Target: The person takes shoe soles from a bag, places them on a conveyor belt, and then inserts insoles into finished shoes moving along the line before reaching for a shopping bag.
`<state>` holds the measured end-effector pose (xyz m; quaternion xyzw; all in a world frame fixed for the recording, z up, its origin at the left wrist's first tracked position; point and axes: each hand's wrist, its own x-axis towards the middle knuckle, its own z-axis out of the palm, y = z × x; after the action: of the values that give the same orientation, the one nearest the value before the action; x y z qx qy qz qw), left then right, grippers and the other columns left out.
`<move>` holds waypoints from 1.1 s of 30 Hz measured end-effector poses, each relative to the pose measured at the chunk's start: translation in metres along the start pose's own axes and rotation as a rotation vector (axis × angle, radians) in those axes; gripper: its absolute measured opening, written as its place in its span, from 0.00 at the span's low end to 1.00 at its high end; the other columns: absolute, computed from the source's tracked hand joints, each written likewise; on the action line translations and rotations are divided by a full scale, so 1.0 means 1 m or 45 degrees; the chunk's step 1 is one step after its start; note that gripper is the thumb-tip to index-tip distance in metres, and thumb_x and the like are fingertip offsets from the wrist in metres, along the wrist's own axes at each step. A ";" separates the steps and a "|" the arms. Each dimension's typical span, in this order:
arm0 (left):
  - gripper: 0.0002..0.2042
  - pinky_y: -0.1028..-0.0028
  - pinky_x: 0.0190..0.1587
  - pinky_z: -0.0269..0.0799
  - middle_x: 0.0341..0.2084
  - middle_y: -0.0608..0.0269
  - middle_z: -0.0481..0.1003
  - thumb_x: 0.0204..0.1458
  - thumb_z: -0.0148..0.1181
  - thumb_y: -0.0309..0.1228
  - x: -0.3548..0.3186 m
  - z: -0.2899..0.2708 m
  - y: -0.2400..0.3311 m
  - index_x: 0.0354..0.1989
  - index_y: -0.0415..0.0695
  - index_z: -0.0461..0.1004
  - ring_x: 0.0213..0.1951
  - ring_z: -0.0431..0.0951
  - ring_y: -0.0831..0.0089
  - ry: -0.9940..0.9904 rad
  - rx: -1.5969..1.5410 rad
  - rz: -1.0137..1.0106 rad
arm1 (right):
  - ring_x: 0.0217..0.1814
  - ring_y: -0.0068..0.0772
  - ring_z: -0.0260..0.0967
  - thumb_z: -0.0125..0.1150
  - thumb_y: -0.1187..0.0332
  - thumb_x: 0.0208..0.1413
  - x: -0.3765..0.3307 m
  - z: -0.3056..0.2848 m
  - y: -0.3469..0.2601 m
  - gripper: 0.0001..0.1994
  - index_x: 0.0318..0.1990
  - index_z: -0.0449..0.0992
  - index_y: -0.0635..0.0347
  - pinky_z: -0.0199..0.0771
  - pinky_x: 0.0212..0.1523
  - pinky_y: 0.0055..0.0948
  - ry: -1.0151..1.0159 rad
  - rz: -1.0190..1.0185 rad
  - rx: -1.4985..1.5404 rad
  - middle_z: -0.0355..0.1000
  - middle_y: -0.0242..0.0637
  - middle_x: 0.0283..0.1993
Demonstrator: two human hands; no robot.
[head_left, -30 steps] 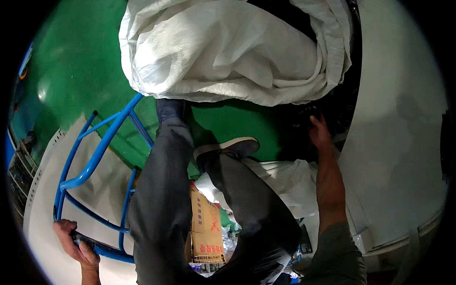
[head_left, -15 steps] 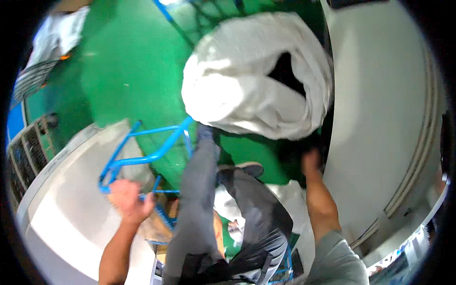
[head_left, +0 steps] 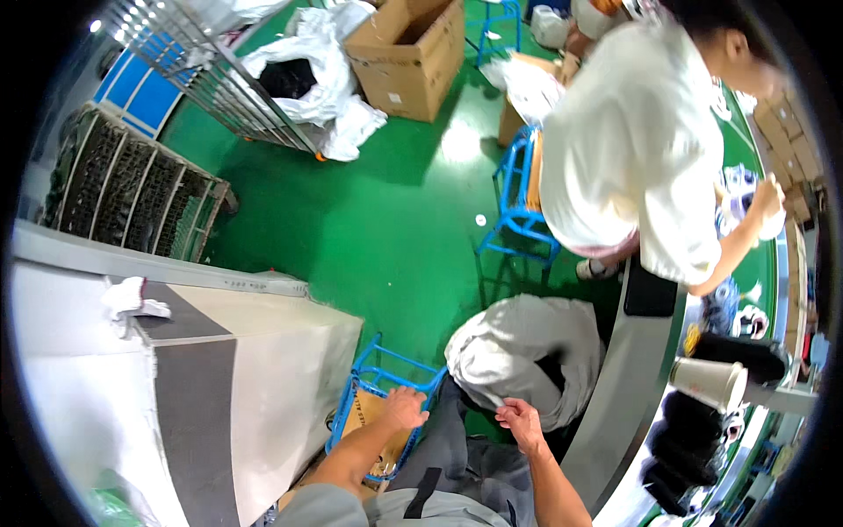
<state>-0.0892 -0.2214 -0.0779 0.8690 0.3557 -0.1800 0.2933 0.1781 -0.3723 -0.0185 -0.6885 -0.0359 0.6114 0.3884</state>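
The white sack [head_left: 486, 350], lower centre, could be tugged askew if snagged by the right hand [head_left: 523, 425]; whether anything is clasped by that or the left hand [head_left: 406, 408] cannot be told.

Looks like a workshop, of the small-factory kind. Shows it first in the smooth green floor [head_left: 386, 272], hard and shiny, spreading across the middle. Has a big open cardboard box [head_left: 395, 79], a metal cage cart [head_left: 252, 90] near it, plus a low rack [head_left: 140, 184] with pale bars, contents too dim to name. Includes a wide white sack [head_left: 514, 329], open, just beside a long workbench [head_left: 615, 400]. Carries dark soft items [head_left: 689, 439] on that bench, with a paper cup [head_left: 702, 382] near them. Shows a co-worker [head_left: 623, 158] dressed in white, bent forward at the bench, with a blue metal stool [head_left: 518, 220] close by. Keeps brown cartons [head_left: 786, 132] stacked beyond the bench.
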 end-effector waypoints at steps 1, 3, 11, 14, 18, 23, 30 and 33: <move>0.19 0.56 0.54 0.65 0.39 0.51 0.77 0.51 0.58 0.48 0.005 -0.002 0.004 0.41 0.45 0.78 0.49 0.73 0.53 0.040 -0.008 -0.015 | 0.42 0.31 0.75 0.58 0.72 0.59 0.004 0.005 -0.024 0.19 0.55 0.69 0.72 0.76 0.43 0.28 0.083 -0.077 -0.091 0.77 0.43 0.44; 0.19 0.54 0.50 0.70 0.38 0.45 0.78 0.51 0.58 0.46 0.005 -0.008 0.004 0.44 0.45 0.77 0.46 0.76 0.48 0.078 -0.272 -0.117 | 0.39 0.28 0.74 0.58 0.71 0.58 0.007 0.030 -0.082 0.17 0.52 0.72 0.73 0.74 0.40 0.25 0.197 -0.172 -0.193 0.77 0.42 0.40; 0.20 0.52 0.48 0.73 0.39 0.44 0.79 0.53 0.52 0.45 -0.067 -0.075 -0.056 0.40 0.41 0.80 0.43 0.79 0.45 -0.512 -0.300 -0.279 | 0.36 0.24 0.73 0.60 0.70 0.58 0.102 0.121 -0.249 0.15 0.49 0.74 0.70 0.71 0.34 0.23 0.137 -0.977 -0.282 0.76 0.36 0.36; 0.19 0.53 0.47 0.74 0.38 0.43 0.79 0.53 0.52 0.45 -0.071 -0.127 -0.081 0.35 0.41 0.82 0.42 0.79 0.45 -0.499 -0.211 -0.483 | 0.33 0.25 0.72 0.60 0.71 0.57 0.143 0.135 -0.289 0.14 0.49 0.74 0.68 0.72 0.33 0.24 0.161 -0.936 -0.162 0.74 0.34 0.34; 0.19 0.54 0.45 0.76 0.39 0.43 0.79 0.52 0.52 0.45 -0.056 -0.141 -0.123 0.35 0.42 0.82 0.41 0.80 0.46 -0.399 -0.155 -0.595 | 0.29 0.26 0.73 0.59 0.75 0.53 0.185 0.169 -0.319 0.12 0.45 0.74 0.66 0.73 0.29 0.24 -0.070 -0.513 0.216 0.73 0.35 0.33; 0.18 0.57 0.48 0.74 0.40 0.46 0.79 0.53 0.53 0.45 -0.002 -0.179 -0.129 0.36 0.43 0.81 0.44 0.79 0.49 -0.275 -0.580 -0.520 | 0.27 0.25 0.71 0.57 0.77 0.52 0.260 0.152 -0.365 0.11 0.44 0.73 0.67 0.68 0.25 0.21 -0.034 -0.352 0.082 0.72 0.36 0.30; 0.14 0.59 0.48 0.73 0.38 0.51 0.80 0.54 0.55 0.42 0.088 -0.269 -0.108 0.38 0.46 0.81 0.44 0.79 0.53 0.147 -1.000 -0.990 | 0.30 0.25 0.71 0.59 0.75 0.52 0.293 0.174 -0.468 0.13 0.46 0.73 0.69 0.69 0.26 0.24 -0.163 -0.359 -0.179 0.72 0.35 0.32; 0.12 0.60 0.46 0.75 0.36 0.52 0.81 0.54 0.57 0.38 0.123 -0.318 -0.106 0.38 0.45 0.81 0.41 0.80 0.55 0.287 -1.036 -0.978 | 0.31 0.37 0.72 0.62 0.72 0.50 0.322 0.208 -0.514 0.18 0.49 0.72 0.67 0.74 0.33 0.33 -0.221 -0.651 -0.719 0.74 0.41 0.34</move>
<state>-0.0488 0.1054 0.0599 0.5083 0.7157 -0.0284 0.4781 0.2964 0.2558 0.0271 -0.6828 -0.4061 0.5169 0.3189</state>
